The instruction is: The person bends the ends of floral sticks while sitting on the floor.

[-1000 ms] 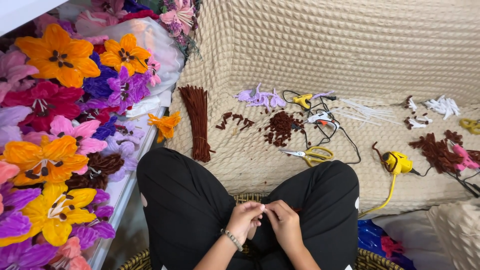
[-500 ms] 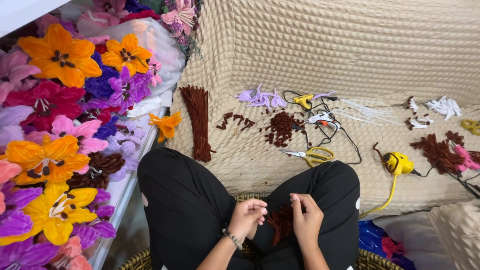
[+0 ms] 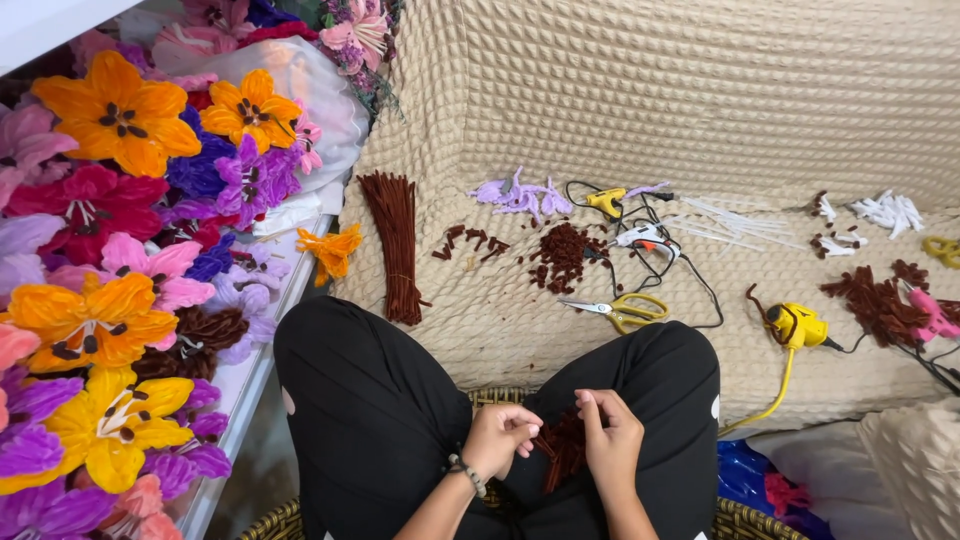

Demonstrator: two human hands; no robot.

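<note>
Beige quilted fabric covers the couch [image 3: 700,120] in front of you, and you sit facing it with your legs in black trousers.

Your left hand [image 3: 500,438] and right hand [image 3: 612,435] meet low over your lap, wrists bent inward. The fingers of both hands are pinched on a small bunch of dark red fuzzy stems [image 3: 562,452] that lies between your knees; the left wrist wears a bead bracelet [image 3: 467,474].

Further out on the couch seat lie one pair of yellow-handled scissors [image 3: 622,310], a loose pile of short dark red pieces [image 3: 565,255], one long bundle of brown stems [image 3: 398,245], and three glue guns: two yellow [image 3: 795,325] [image 3: 607,202], one white [image 3: 645,238]. One orange flower [image 3: 330,250] lies at the couch's left edge.

Many big fuzzy flowers [image 3: 120,250] in orange, yellow, purple and pink fill the shelf to your left.
</note>
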